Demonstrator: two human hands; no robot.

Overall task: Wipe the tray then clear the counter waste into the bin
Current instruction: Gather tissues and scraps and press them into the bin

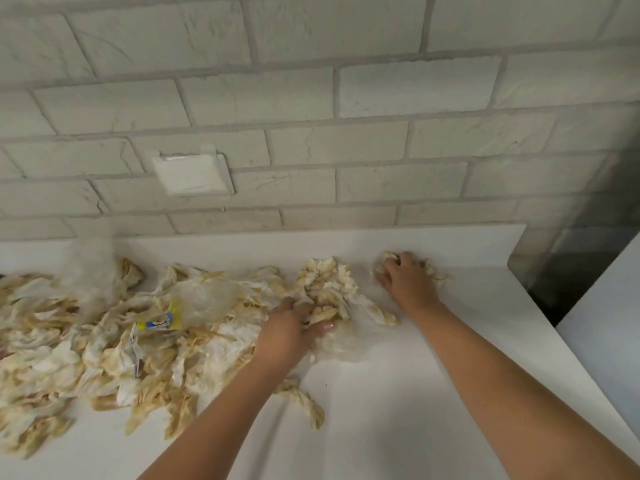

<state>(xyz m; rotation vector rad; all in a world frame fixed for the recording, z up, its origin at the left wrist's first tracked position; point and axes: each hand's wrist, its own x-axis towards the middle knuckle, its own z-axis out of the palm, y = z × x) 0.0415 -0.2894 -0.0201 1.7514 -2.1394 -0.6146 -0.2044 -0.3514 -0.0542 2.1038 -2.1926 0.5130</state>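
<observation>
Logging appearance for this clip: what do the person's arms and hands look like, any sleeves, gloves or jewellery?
The left forearm and right forearm are bare to the frame's lower edge, no sleeve showing. The left hand and right hand wear no gloves. No watch or bracelet shows at either wrist. Rings are too blurred to tell.

This looks like a kitchen: a smooth white counter [398, 393] runs along a pale painted brick wall [346, 98], with a square white cover plate [192, 174] set in the wall above the counter's left half. Stained paper waste [104, 341] lies heaped on the counter's left side.
</observation>
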